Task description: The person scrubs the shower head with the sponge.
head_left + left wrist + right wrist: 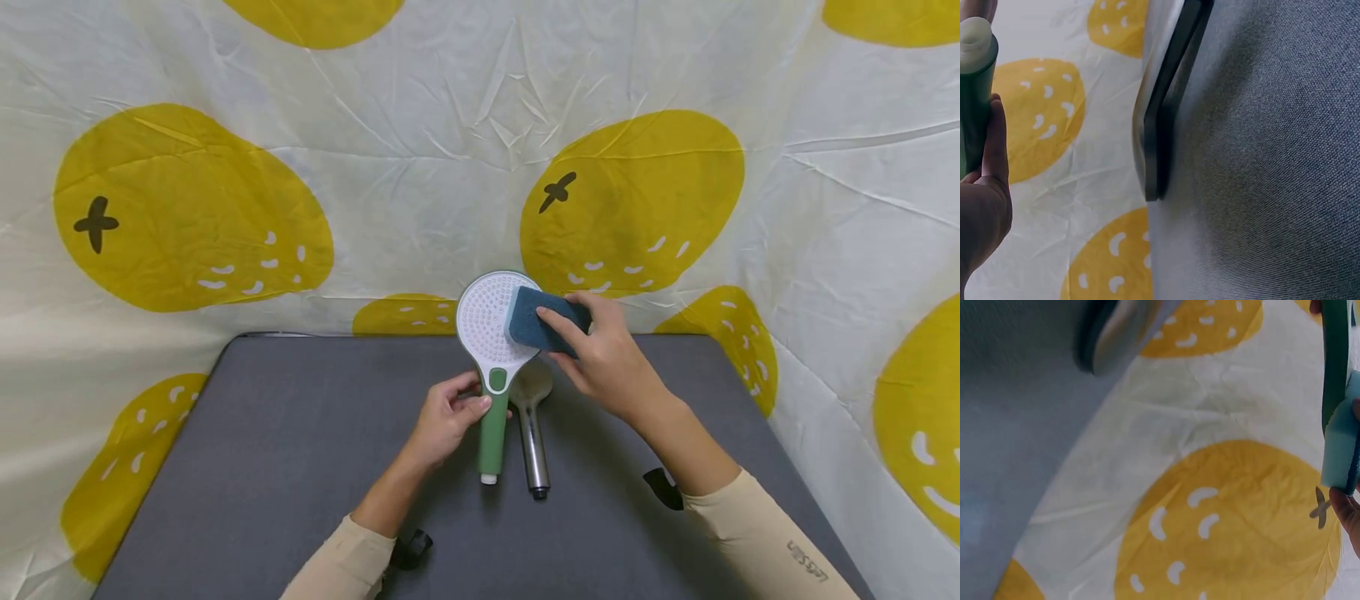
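Observation:
My left hand (447, 419) grips the green handle of a shower head (483, 321), holding it upright with its white nozzle face toward me. In the left wrist view the handle's pale end (975, 44) points at the camera. My right hand (611, 354) pinches a sponge (547, 321), dark blue on one side and light blue on the other. The sponge's light side lies against the right part of the nozzle face, hiding some nozzles. In the right wrist view the light blue layer (1340, 447) meets the green edge of the head.
A second, silvery shower head (533, 442) lies on the grey table (300, 467), just right of and behind the green handle. Behind the table hangs a pale cloth (420, 208) printed with yellow fruit. Black straps (412, 550) show near both forearms.

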`<state>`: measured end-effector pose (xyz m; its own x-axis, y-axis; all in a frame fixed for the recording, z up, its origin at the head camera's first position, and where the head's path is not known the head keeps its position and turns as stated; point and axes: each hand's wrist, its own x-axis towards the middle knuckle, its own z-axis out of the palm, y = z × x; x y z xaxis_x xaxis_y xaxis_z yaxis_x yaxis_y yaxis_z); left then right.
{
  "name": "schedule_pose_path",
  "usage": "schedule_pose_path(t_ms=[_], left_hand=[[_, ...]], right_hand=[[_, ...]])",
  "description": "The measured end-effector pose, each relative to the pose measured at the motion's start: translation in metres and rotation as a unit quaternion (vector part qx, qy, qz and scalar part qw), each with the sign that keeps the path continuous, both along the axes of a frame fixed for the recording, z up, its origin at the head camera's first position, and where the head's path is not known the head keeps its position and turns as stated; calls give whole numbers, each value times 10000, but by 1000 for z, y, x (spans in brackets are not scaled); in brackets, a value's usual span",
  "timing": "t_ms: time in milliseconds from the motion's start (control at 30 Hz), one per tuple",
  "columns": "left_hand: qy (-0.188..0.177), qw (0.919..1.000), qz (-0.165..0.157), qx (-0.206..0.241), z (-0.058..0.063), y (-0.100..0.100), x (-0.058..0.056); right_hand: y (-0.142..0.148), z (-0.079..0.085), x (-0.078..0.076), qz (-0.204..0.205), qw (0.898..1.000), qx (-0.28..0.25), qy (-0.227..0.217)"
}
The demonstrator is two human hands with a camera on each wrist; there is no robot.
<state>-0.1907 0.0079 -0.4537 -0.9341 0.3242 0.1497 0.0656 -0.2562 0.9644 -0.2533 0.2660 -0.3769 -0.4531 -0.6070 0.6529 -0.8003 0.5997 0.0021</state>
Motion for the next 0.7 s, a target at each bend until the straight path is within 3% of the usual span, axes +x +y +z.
schedule_pose_path(t_ms=[467,567,700], left_hand=[[-176,9993,314,-58,-2,0,-3],[-167,9992,348,-104,-1,-1,-3],[-105,9998,110,91,-2,2,-3]], right_hand=[[-20,-39,40,359,9982,98,-468],[-21,-40,42,380,9985,90,-375],[-16,-36,38,237,9994,69,-236]])
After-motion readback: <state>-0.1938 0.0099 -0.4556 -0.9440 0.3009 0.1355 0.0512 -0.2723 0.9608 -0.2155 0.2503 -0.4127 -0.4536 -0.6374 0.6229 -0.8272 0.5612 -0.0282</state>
